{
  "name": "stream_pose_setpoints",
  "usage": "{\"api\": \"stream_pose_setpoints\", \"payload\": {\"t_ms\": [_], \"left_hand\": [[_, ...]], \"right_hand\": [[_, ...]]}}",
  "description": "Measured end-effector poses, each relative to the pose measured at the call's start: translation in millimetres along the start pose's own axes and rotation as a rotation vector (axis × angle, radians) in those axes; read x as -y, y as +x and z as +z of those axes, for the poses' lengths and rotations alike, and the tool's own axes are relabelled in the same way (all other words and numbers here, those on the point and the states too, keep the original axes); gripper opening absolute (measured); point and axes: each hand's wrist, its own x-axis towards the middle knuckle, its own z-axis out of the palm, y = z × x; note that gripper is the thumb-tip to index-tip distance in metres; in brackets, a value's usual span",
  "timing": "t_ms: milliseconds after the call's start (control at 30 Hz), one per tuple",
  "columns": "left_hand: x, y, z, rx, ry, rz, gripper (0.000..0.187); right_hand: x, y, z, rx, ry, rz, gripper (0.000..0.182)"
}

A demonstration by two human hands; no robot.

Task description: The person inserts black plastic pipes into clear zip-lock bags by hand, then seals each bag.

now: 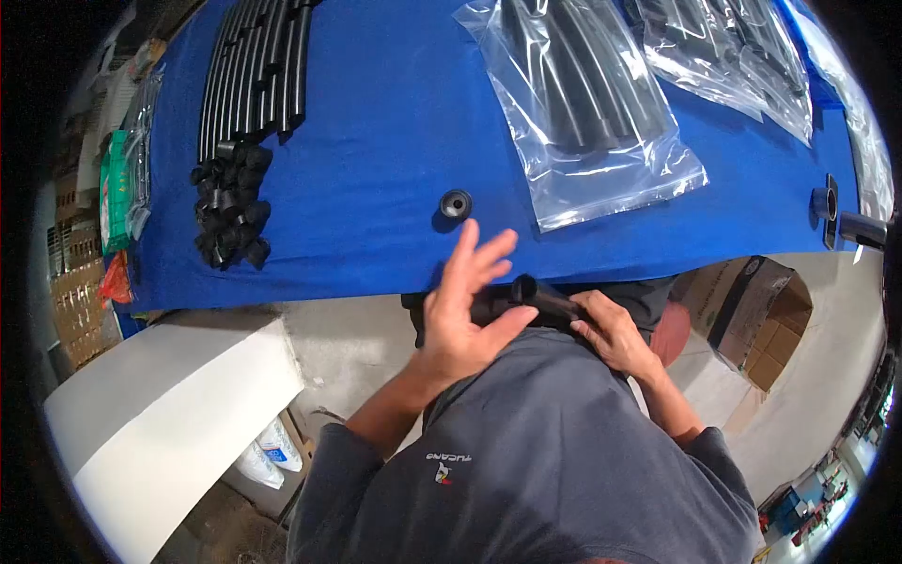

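My right hand (pixel 613 329) is wrapped round a black tube (pixel 554 303), held close to my lap at the table's front edge. The tube's open round end (pixel 526 288) points up and to the left. My left hand (pixel 467 305) is raised beside that end with its fingers spread, and nothing shows in it. Just beyond the left fingertips, a small round black cap (pixel 456 204) with a hole in its middle lies on the blue cloth (pixel 376 188).
Several long black tubes (pixel 254 70) lie side by side at the back left, with a pile of short black pieces (pixel 230 202) below them. Clear bags of tubes (pixel 601 113) lie back right. A black fitting (pixel 829 209) is at the right edge. An open cardboard box (pixel 766 324) stands below.
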Motion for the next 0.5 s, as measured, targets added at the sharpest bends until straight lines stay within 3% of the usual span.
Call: {"api": "stream_pose_setpoints", "payload": {"t_ms": [100,300,400,467,500], "left_hand": [[1.9,-11.3,7.0,0.110,-0.177,-0.240,0.092],[-1.5,-11.6,5.4,0.080,-0.215,-0.142,0.084],[2.2,-9.6,-20.2,0.128,-0.084,-0.096,0.070],[0.5,0.5,-39.7,0.063,0.085,-0.089,0.050],[2.0,10.8,-49.3,0.079,0.283,0.068,0.049]], "right_hand": [[9.0,2.6,2.9,0.035,0.055,-0.021,0.036],[13.8,4.6,10.0,0.043,0.185,0.068,0.045],[12.4,-11.5,4.1,-0.074,0.378,0.168,0.050],[1.0,-30.9,-10.6,-0.174,0.600,0.243,0.048],[12.7,-29.0,-17.8,-0.232,0.613,0.235,0.046]]}}
